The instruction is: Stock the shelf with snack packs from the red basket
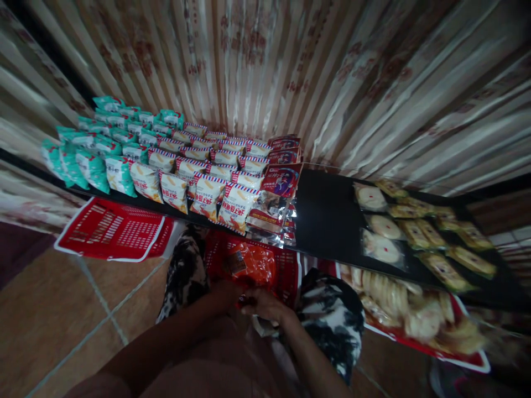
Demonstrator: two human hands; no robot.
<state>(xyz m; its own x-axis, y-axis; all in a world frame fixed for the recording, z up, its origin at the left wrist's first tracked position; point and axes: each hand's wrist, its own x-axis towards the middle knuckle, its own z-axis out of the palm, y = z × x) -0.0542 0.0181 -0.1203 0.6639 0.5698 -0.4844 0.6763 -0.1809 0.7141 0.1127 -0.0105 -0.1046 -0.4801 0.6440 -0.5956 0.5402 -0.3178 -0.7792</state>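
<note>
Bare hands meet beside a crinkled orange plastic packet [251,261] at lower centre.
The glossy packet lies in a red slotted basket [292,273], near the left hand [226,292] and right hand [265,305]; in the dimness I cannot tell whether the fingers pinch anything. Pillow-shaped teal bags [92,170] line the smooth black table [327,215] at left, below a pleated curtain [265,72].

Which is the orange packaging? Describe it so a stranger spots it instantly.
Find the black table, then the red basket below it, between patterned trouser legs. Inside lies the packaging: its glossy orange stands out from the basket's red and the white bags above.
</note>
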